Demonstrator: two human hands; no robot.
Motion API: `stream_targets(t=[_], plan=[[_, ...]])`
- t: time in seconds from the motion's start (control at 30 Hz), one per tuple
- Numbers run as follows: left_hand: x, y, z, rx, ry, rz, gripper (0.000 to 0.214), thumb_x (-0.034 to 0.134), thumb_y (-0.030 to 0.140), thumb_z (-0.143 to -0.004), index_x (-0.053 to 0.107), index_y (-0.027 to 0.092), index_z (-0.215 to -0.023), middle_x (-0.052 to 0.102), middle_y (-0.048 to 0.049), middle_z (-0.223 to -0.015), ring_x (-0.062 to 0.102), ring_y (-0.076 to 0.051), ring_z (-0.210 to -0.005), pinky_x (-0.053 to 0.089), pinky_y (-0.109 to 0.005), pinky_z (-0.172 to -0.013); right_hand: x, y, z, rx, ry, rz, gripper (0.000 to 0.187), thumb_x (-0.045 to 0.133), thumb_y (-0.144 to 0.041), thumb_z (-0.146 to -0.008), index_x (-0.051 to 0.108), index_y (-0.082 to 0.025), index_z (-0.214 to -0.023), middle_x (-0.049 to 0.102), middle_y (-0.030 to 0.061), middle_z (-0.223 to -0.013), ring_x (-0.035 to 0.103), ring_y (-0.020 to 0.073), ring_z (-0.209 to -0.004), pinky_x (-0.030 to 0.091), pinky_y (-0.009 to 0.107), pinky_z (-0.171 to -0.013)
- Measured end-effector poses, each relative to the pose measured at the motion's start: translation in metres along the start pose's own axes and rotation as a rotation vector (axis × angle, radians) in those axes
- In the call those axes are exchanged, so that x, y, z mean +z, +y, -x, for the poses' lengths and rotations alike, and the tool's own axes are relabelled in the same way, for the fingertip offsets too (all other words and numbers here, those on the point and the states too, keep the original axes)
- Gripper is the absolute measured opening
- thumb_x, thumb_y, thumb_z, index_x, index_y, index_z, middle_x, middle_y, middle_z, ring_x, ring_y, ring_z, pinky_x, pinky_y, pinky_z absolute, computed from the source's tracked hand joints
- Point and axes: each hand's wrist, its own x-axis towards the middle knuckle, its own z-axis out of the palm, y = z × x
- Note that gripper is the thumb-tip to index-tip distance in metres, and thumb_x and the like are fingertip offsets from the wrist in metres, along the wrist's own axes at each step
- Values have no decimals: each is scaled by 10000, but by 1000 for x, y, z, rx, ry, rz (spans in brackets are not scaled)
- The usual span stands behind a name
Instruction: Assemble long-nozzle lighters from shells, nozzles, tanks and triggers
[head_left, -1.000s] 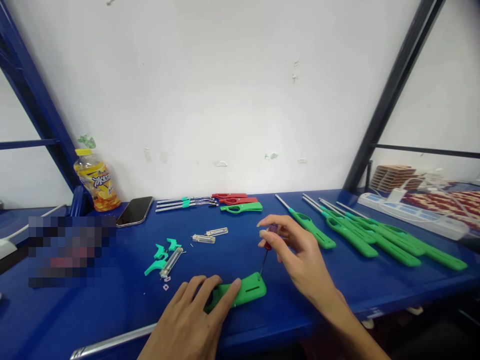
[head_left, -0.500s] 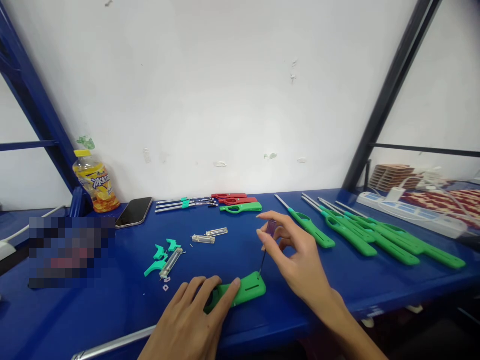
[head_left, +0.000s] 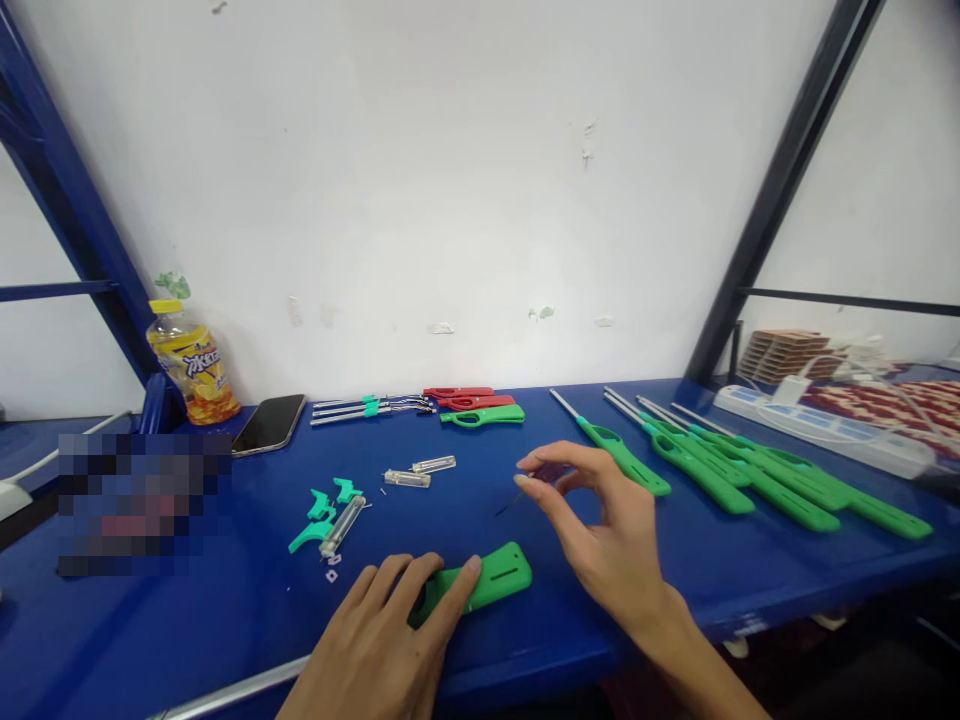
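The blue tabletop [head_left: 225, 620] runs out of frame on both sides. The left hand [head_left: 375, 650], its wrist cut off below, lies with its grip released, fingers pressing down the green lighter handle [head_left: 502, 575] at the near edge and hiding its left end. The right hand [head_left: 607, 530] pinches a small screwdriver [head_left: 547, 471], which is blurred and mostly hidden behind the fingertips.

A yellow drink bottle [head_left: 191, 365] stands beside a phone [head_left: 270, 422]; green lighters [head_left: 750, 478] lie rightward.

Smooth green plastic lighter handle [head_left: 484, 580] on a glossy blue metal bench [head_left: 675, 580].
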Motion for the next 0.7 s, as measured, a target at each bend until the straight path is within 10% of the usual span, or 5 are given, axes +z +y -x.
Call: stream_targets(t=[0.7], plan=[[-1,-1,-1,13,14,-28,771,521,82,-892,443,319,-1621,756,-39,-1324,748,-265,-1111,632,-371,-931,1,14,0,286,-583,268,38,733,-219,-1001,767,-232,-1014,796,25,-1041,702,251,-1043,496,399,-941]])
